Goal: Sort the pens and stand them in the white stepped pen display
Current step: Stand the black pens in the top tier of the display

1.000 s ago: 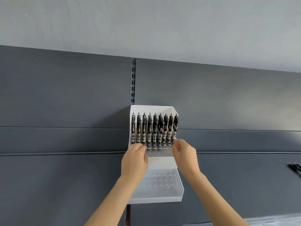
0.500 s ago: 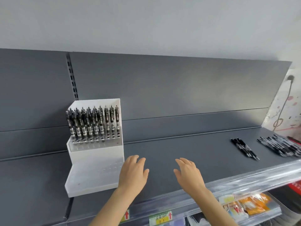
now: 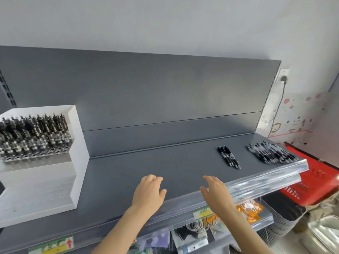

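Note:
The white stepped pen display (image 3: 77,180) stands at the left of the grey shelf (image 3: 146,165), with a row of black pens (image 3: 34,134) upright on its top step. The lower steps hold no pens. Far to the right lies a small bunch of black pens (image 3: 229,156), and beyond it a larger pile of black pens (image 3: 271,153) near the shelf's right end. My left hand (image 3: 149,193) and my right hand (image 3: 216,193) hover over the shelf's front middle, fingers relaxed, holding nothing.
A clear plastic price rail (image 3: 256,182) runs along the shelf's front edge. Below it hang packaged goods (image 3: 247,211) on a lower shelf. A red basket (image 3: 315,182) sits at the right, beside a white wall with drawings.
My view has swung right, so the display slid to the left edge. Both hands left the display's top row and now hover empty over the shelf's middle.

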`<act>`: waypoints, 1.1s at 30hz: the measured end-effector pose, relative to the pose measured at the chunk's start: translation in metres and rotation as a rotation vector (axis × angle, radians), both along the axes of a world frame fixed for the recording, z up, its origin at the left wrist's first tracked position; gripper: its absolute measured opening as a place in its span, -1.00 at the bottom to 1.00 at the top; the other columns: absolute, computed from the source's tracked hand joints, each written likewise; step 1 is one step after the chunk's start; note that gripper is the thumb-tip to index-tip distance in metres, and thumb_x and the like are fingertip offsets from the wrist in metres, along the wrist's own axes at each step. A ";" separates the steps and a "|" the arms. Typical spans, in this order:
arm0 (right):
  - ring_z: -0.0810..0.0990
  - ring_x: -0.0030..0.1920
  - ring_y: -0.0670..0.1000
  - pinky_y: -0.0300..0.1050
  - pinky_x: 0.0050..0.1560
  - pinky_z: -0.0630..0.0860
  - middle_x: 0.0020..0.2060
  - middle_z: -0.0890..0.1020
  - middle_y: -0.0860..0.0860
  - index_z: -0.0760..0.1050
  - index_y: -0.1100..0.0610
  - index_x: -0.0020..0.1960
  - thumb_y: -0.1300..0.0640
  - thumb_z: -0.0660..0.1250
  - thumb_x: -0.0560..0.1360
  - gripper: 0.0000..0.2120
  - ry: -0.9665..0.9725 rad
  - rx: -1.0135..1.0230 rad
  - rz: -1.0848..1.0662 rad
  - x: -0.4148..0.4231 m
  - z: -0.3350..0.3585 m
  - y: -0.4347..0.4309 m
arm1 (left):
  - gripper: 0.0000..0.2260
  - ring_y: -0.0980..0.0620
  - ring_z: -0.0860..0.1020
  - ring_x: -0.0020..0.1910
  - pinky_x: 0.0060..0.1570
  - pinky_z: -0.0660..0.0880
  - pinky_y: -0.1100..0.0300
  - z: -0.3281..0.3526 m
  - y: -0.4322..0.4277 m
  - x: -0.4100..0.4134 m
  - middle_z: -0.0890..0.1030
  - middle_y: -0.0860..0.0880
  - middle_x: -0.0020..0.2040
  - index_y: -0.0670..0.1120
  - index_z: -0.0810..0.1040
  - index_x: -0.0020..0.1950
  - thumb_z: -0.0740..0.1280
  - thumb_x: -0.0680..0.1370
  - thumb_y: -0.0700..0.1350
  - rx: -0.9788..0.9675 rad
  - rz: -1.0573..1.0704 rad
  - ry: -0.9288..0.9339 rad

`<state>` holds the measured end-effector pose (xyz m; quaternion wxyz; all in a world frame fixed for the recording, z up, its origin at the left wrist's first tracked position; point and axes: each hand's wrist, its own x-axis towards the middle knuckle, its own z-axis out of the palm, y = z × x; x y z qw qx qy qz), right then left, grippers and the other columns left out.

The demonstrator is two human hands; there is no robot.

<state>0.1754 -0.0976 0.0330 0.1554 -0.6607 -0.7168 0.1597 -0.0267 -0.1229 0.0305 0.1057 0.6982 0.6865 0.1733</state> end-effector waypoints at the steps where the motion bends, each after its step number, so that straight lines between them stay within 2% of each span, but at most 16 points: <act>1: 0.33 0.39 0.05 -0.04 0.37 0.31 0.40 0.35 0.04 0.22 0.14 0.46 0.09 0.12 0.60 -0.56 0.007 -0.003 -0.018 0.010 -0.001 0.004 | -0.60 0.04 0.22 0.43 0.31 0.30 0.18 -0.001 0.007 0.008 0.33 0.01 0.40 -0.04 0.29 0.44 0.16 0.60 -0.01 -0.003 -0.013 -0.004; 8: 0.37 0.36 0.03 -0.12 0.32 0.34 0.40 0.35 0.06 0.20 0.15 0.46 0.09 0.12 0.61 -0.56 0.014 -0.035 -0.102 0.081 -0.008 0.053 | -0.60 0.06 0.23 0.43 0.29 0.31 0.19 -0.016 0.077 0.065 0.34 0.02 0.40 -0.04 0.29 0.44 0.16 0.61 -0.01 -0.031 -0.063 -0.064; 14: 0.46 0.23 0.05 -0.10 0.20 0.43 0.30 0.43 0.07 0.30 0.16 0.38 0.14 0.12 0.59 -0.64 0.009 -0.085 -0.187 0.139 -0.018 0.109 | -0.62 0.04 0.27 0.39 0.27 0.35 0.17 -0.032 0.154 0.124 0.36 0.02 0.38 -0.06 0.32 0.41 0.16 0.60 -0.01 -0.094 -0.103 -0.126; 18: 0.38 0.35 0.01 -0.16 0.29 0.33 0.37 0.38 0.04 0.23 0.15 0.45 0.09 0.14 0.60 -0.57 0.019 -0.102 -0.248 0.172 -0.025 0.140 | -0.63 0.02 0.26 0.38 0.25 0.37 0.14 -0.037 0.197 0.160 0.36 0.00 0.36 -0.08 0.33 0.40 0.15 0.60 -0.02 -0.143 -0.162 -0.125; 21: 0.38 0.34 0.05 -0.13 0.29 0.33 0.35 0.40 0.08 0.25 0.19 0.43 0.11 0.13 0.60 -0.58 0.011 -0.149 -0.273 0.184 -0.030 0.163 | -0.64 0.04 0.27 0.37 0.23 0.38 0.14 -0.041 0.218 0.177 0.37 0.02 0.36 -0.08 0.35 0.38 0.15 0.60 -0.02 -0.168 -0.167 -0.121; 23: 0.44 0.28 0.11 -0.06 0.24 0.38 0.27 0.46 0.13 0.33 0.27 0.34 0.16 0.13 0.58 -0.64 0.014 -0.168 -0.283 0.188 -0.032 0.186 | -0.64 0.04 0.27 0.37 0.23 0.38 0.16 -0.044 0.231 0.184 0.37 0.02 0.35 -0.08 0.35 0.38 0.15 0.60 -0.02 -0.173 -0.153 -0.125; 27: 0.48 0.19 0.15 -0.02 0.14 0.43 0.18 0.50 0.16 0.39 0.29 0.23 0.14 0.14 0.58 -0.69 0.014 -0.174 -0.239 0.185 -0.036 0.228 | -0.67 0.04 0.29 0.34 0.19 0.39 0.16 -0.050 0.248 0.196 0.40 0.02 0.31 -0.09 0.39 0.33 0.14 0.60 -0.02 -0.195 -0.084 -0.120; 30: 0.46 0.20 0.15 -0.04 0.11 0.42 0.18 0.48 0.15 0.40 0.26 0.22 0.08 0.15 0.58 -0.68 0.008 -0.192 -0.182 0.181 -0.046 0.250 | -0.66 0.04 0.29 0.34 0.17 0.39 0.16 -0.052 0.259 0.210 0.40 0.01 0.31 -0.08 0.37 0.35 0.14 0.60 -0.01 -0.208 -0.020 -0.125; 33: 0.45 0.16 0.13 -0.08 0.03 0.41 0.14 0.44 0.13 0.40 0.24 0.13 0.11 0.14 0.56 -0.76 0.004 -0.215 -0.096 0.181 -0.055 0.266 | -0.65 0.04 0.29 0.35 0.14 0.40 0.16 -0.055 0.270 0.231 0.40 0.01 0.32 -0.07 0.36 0.37 0.14 0.60 -0.01 -0.225 0.039 -0.137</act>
